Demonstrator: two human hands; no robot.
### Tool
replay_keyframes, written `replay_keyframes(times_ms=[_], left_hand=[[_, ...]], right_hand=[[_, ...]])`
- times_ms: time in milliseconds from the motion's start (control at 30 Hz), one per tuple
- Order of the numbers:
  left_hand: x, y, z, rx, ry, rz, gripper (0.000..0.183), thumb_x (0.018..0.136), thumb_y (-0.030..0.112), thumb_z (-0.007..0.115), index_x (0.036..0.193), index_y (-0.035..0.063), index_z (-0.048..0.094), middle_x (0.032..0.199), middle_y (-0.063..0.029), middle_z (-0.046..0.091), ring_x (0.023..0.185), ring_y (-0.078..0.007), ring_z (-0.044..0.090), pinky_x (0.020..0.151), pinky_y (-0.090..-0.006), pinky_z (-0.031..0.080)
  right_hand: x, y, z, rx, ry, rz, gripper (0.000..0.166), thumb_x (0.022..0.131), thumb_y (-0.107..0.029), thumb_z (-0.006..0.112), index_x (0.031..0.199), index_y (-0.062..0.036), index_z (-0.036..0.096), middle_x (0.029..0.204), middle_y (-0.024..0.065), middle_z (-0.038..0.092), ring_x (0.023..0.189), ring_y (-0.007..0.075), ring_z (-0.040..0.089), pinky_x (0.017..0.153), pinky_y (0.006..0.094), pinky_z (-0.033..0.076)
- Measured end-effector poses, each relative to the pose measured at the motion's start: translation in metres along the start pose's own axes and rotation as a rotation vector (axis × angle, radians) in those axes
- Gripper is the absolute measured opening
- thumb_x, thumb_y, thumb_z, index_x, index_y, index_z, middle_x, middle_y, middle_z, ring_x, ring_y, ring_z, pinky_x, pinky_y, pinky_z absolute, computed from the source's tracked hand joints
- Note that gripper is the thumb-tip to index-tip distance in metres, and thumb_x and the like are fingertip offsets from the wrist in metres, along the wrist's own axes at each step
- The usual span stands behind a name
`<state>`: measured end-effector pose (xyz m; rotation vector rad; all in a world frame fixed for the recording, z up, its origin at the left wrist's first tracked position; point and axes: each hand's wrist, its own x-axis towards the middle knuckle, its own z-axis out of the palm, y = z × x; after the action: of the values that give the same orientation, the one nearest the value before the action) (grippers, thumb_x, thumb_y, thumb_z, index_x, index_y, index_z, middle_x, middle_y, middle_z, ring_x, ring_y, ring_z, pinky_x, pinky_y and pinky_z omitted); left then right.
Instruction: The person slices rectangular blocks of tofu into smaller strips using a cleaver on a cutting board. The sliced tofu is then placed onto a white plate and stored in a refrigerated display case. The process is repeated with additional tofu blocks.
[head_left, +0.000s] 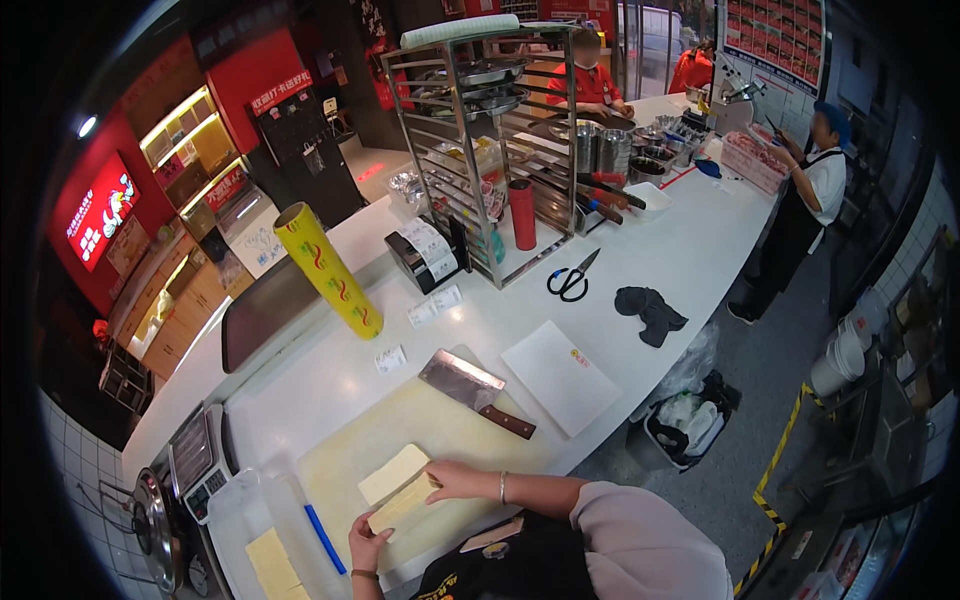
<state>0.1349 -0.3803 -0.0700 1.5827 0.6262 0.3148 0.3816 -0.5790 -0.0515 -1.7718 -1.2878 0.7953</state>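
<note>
Two pale yellow blocks, which look like tofu, lie side by side on a cream cutting board (337, 450). The nearer block (405, 510) is held at its two ends: my left hand (367, 536) grips the left end, my right hand (450, 481) the right end. The farther block (394, 474) touches or nearly touches it, just beyond my fingers. A cleaver with a wooden handle (465, 381) rests at the board's far edge, beyond both hands. To the left of my left hand, a clear plastic container (232, 510) holds more pale pieces (276, 562), with a blue strip (325, 538) beside it.
Beyond the board are a stack of white sheets (561, 379), black scissors (571, 281), a dark cloth (651, 315), a yellow film roll (330, 270), a label printer (427, 255) and a metal rack (472, 165). A scale (199, 457) stands left. Co-workers (589, 79) (806, 180) are farther off.
</note>
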Motion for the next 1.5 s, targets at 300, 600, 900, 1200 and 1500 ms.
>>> replay_keyframes(times_ms=[300,600,900,1200,1500], left_hand=[[-0.006,0.045,0.005,0.642,0.175,-0.239,0.064,0.077,0.026,0.079,0.127,-0.002,0.05,0.092,-0.0097,0.066,0.078,-0.0218,0.064,0.069,-0.0297,0.052],[-0.001,0.038,0.053,1.184,0.049,0.526,0.083,0.052,0.016,0.085,0.126,0.0015,0.048,0.122,-0.02,0.05,0.111,-0.0392,0.046,0.095,-0.0464,0.041],[0.013,0.042,0.04,1.181,0.019,0.565,0.074,0.048,0.019,0.087,0.113,0.0026,0.055,0.108,-0.0167,0.059,0.099,-0.0356,0.053,0.086,-0.045,0.044],[0.016,0.048,0.043,1.224,0.097,0.536,0.072,0.049,0.021,0.086,0.113,0.0047,0.056,0.109,-0.0133,0.059,0.1,-0.0344,0.053,0.086,-0.0443,0.044],[0.012,0.062,0.052,1.42,0.135,0.632,0.057,0.057,0.025,0.08,0.104,0.0039,0.057,0.107,-0.0114,0.059,0.104,-0.0297,0.053,0.097,-0.0458,0.038]], right_hand=[[-0.017,-0.014,-0.014,-0.222,0.142,0.306,0.059,0.08,-0.041,0.071,0.115,0.0021,0.052,0.102,0.0163,0.061,0.098,0.0342,0.059,0.083,0.043,0.048],[-0.022,0.001,0.013,-0.526,0.095,-0.209,0.073,0.066,-0.012,0.077,0.13,-0.0041,0.043,0.128,0.0143,0.045,0.125,0.0294,0.04,0.099,0.0434,0.036],[-0.006,0.012,0.012,-0.556,0.19,-0.364,0.043,0.074,-0.006,0.061,0.116,-0.0032,0.051,0.115,0.0127,0.05,0.115,0.029,0.046,0.095,0.0389,0.04],[0.005,0.004,0.003,-0.655,0.271,-0.34,0.038,0.073,-0.007,0.062,0.11,-0.0039,0.055,0.11,0.0103,0.051,0.11,0.0268,0.048,0.088,0.0374,0.04],[-0.01,-0.019,-0.015,-0.891,0.231,-0.573,0.033,0.074,-0.016,0.063,0.104,-0.0041,0.058,0.104,0.0081,0.056,0.107,0.0237,0.05,0.092,0.0391,0.039]])
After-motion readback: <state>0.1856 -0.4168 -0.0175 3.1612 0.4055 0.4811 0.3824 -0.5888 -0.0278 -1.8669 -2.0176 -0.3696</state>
